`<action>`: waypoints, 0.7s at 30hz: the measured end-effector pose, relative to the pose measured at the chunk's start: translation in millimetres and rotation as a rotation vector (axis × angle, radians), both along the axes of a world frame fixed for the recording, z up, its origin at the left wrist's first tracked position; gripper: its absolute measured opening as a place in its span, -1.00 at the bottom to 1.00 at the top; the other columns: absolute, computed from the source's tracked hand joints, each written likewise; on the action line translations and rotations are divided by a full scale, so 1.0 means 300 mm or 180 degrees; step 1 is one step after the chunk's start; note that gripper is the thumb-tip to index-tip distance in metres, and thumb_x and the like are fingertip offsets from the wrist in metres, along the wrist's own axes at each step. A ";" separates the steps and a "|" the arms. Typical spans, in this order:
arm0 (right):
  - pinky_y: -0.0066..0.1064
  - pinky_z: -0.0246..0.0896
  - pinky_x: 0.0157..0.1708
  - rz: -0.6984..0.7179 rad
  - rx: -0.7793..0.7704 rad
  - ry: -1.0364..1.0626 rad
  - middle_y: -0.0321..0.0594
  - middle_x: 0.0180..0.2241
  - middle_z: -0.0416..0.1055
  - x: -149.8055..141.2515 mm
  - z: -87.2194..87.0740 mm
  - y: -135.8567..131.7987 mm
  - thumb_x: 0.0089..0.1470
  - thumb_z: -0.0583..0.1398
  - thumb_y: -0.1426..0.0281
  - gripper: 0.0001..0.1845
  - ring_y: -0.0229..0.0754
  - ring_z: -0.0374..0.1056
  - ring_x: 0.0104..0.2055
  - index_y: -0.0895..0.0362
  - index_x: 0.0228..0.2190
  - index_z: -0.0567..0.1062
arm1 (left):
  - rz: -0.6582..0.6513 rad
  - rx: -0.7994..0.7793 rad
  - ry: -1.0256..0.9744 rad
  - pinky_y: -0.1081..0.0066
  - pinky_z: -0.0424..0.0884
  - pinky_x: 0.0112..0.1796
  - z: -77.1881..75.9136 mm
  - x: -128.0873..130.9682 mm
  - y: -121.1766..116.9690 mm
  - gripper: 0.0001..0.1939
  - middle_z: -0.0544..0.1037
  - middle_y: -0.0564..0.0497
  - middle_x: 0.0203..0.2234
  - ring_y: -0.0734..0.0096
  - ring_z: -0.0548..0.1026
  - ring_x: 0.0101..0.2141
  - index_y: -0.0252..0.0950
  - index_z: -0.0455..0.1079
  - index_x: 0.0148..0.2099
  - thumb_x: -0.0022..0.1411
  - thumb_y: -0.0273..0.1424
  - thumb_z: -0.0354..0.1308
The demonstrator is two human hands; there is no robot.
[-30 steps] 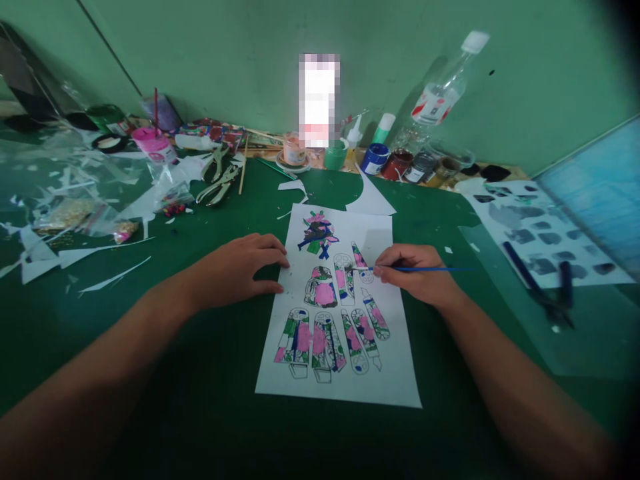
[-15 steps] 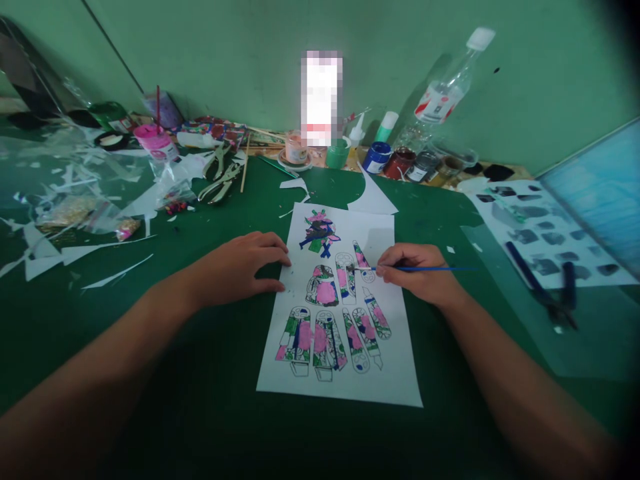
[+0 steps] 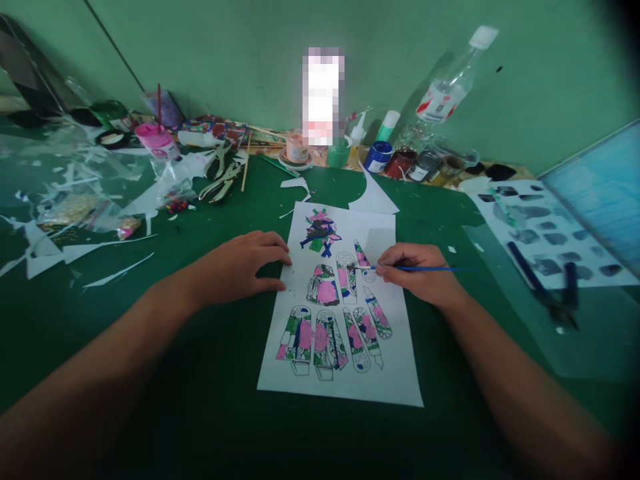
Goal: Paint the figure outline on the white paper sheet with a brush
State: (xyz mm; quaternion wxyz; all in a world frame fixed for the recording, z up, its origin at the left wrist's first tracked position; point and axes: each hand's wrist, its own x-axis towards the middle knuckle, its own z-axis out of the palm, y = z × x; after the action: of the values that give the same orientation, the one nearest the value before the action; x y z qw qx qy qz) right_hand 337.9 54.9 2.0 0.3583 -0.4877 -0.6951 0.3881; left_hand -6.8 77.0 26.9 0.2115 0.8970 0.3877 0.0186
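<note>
A white sheet of paper (image 3: 400,373) with printed outline shapes, partly coloured pink, green and dark blue, lies on the green table. My right hand (image 3: 417,267) pinches a thin blue paintbrush (image 3: 430,269) between thumb and fingers. The brush's dark tip meets the paper at a narrow figure (image 3: 346,277) in the middle, where a dark patch shows. At the sheet's left edge rests my left hand (image 3: 250,267), fingers apart and fingertips on the paper, holding nothing.
Behind the sheet stand paint jars, among them blue (image 3: 378,157) and green (image 3: 339,153), and a clear bottle (image 3: 440,100). Paper scraps, a pink paint pot (image 3: 157,141) and a metal hole punch (image 3: 223,177) lie left. Blue-handled pliers (image 3: 545,287) lie right, beside a paint-daubed sheet (image 3: 545,213).
Hardly anything differs. The whole view has shifted very slightly, while both hands and the brush keep nearly the same place on the sheet.
</note>
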 end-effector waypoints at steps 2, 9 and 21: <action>-0.42 0.27 -0.55 -0.0034 0.0010 -0.0016 -0.23 -0.54 0.51 -0.002 0.000 0.000 -0.07 0.38 0.33 -0.85 -0.25 0.38 -0.51 0.14 -0.52 0.57 | -0.0003 -0.0005 -0.0022 0.15 0.32 0.04 -0.002 0.000 0.000 -0.59 0.40 0.01 0.11 0.11 0.38 0.08 -0.10 0.45 0.07 0.24 -0.07 0.20; -0.42 0.27 -0.57 -0.0059 -0.0004 -0.0002 -0.23 -0.55 0.51 -0.008 0.003 0.000 -0.08 0.38 0.34 -0.85 -0.25 0.37 -0.52 0.14 -0.53 0.56 | -0.0004 0.0008 -0.0039 0.15 0.32 0.04 -0.002 -0.006 0.000 -0.59 0.40 0.01 0.11 0.12 0.38 0.07 -0.09 0.45 0.07 0.24 -0.07 0.19; -0.43 0.27 -0.56 -0.0060 -0.0054 0.0048 -0.24 -0.57 0.50 -0.013 0.005 -0.001 -0.07 0.38 0.35 -0.86 -0.27 0.37 -0.53 0.14 -0.53 0.56 | -0.0007 0.0038 -0.0003 0.14 0.33 0.03 -0.002 -0.004 -0.001 -0.60 0.41 0.02 0.11 0.13 0.38 0.07 -0.09 0.45 0.07 0.23 -0.08 0.21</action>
State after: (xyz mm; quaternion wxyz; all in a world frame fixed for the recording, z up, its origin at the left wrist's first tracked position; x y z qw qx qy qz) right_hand 334.1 54.8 3.4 0.3629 -0.4944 -0.6844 0.3942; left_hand -7.9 76.9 26.2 0.2063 0.8987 0.3865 0.0211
